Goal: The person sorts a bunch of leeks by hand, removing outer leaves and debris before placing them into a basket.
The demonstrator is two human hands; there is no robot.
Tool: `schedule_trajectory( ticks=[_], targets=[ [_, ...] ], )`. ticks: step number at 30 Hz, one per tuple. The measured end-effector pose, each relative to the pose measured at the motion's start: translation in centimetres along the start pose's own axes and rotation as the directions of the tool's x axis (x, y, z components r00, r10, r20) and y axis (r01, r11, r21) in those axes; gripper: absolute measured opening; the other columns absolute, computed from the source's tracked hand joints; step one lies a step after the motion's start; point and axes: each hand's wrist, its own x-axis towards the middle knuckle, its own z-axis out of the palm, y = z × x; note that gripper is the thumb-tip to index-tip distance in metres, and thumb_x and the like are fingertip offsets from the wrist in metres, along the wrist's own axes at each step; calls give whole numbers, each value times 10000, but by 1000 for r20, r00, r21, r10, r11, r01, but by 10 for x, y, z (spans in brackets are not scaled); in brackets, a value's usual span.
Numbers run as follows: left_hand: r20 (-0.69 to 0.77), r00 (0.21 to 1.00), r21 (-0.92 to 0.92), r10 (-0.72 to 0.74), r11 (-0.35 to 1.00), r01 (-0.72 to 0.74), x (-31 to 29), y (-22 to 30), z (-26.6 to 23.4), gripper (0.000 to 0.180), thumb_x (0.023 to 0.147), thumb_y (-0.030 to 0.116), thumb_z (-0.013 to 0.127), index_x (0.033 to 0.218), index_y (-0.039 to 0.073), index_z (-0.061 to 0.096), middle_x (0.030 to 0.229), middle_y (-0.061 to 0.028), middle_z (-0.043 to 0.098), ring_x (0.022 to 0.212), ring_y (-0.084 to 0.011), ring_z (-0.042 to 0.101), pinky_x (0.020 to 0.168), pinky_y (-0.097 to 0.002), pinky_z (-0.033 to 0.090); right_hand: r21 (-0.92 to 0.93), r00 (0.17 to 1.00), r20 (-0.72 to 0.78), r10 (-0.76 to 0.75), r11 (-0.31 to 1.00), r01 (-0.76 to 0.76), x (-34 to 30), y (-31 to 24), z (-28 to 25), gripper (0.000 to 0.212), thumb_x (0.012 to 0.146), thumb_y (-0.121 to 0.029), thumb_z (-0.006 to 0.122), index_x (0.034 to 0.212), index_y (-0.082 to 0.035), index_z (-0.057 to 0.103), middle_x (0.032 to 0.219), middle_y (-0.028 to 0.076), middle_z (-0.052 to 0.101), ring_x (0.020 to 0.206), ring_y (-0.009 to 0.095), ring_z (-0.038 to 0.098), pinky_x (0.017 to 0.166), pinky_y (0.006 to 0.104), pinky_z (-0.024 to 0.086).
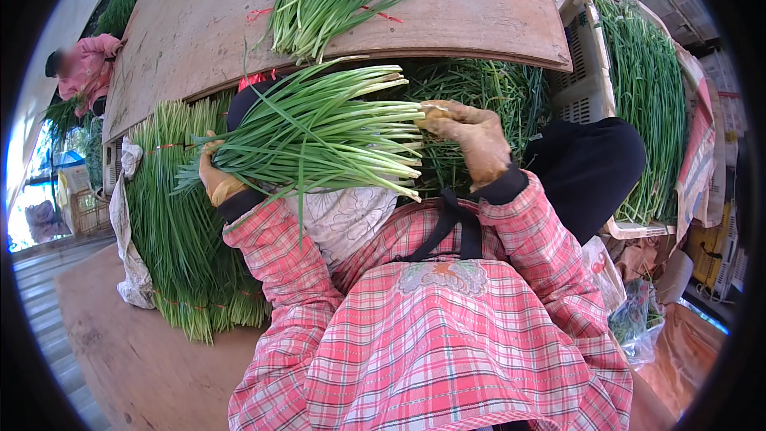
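A loose bunch of garlic chives (319,132) lies across my lap, its green leaves to the left and pale stem ends to the right. My left hand (219,174) is closed around the leafy side, the fingers partly covered by leaves. At the cut ends, my right hand (472,137) pinches with thumb and fingers at a stem end; exactly what sits between the fingertips is hard to make out. Just beyond, a bundle of chives (327,0) with a red tie rests on the wooden board (495,12).
Tied chive bundles (195,223) are stacked on my left. Loose green leaves (479,84) lie under the board's near edge. On the right stands a pale plastic crate (592,72) packed with chives. A person in pink (84,72) is at the far left, holding greens.
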Motion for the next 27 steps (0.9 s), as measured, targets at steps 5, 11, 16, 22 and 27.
schedule_trajectory(
  ticks=[5, 11, 16, 22, 27],
  targets=[
    [-2, 999, -156, 36, 987, -35, 11, -7, 1, 119, 812, 55, 439, 840, 53, 554, 996, -104, 585, 801, -241, 575, 712, -372, 515, -275, 970, -215, -115, 960, 53, 3, -9, -58, 186, 784, -179, 634, 827, -1, 666, 792, 51, 661, 752, 131, 600, 703, 297, 470],
    [-24, 979, -206, -202, 959, 193, -12, 8, 22, 113, 807, 70, 487, 888, 48, 562, 922, -101, 601, 785, -216, 587, 696, -349, 519, -351, 924, 342, 174, 935, -47, 0, 19, -27, 430, 789, -243, 644, 1075, 66, 556, 1000, 150, 621, 894, 212, 602, 817, 292, 466],
    [77, 971, 456, 228, 858, -237, -11, -7, 15, 191, 807, -3, 479, 982, 34, 548, 932, -136, 607, 753, -230, 600, 676, -339, 529, 447, 865, 482, 139, 810, -379, 17, 77, 17, 465, 810, -278, 599, 1162, 3, 486, 1133, 119, 555, 998, 241, 563, 905, 385, 441],
    [8, 998, 212, 57, 976, -57, -16, -6, 16, 199, 832, 71, 446, 1003, 37, 544, 938, -164, 608, 769, -269, 607, 676, -366, 536, 725, 912, 409, 38, 594, -350, 11, 52, 25, 330, 830, -110, 485, 1145, -13, 485, 1078, 125, 567, 984, 262, 558, 871, 405, 451],
    [-36, 985, -199, -167, 967, 157, -2, -7, 16, 245, 856, 168, 416, 992, 17, 553, 957, -165, 607, 794, -293, 607, 698, -395, 533, 513, 869, 474, 144, 757, -405, 10, 36, 43, 426, 764, -8, 517, 1187, -19, 470, 1085, 105, 573, 947, 212, 583, 815, 353, 492]
  ],
)
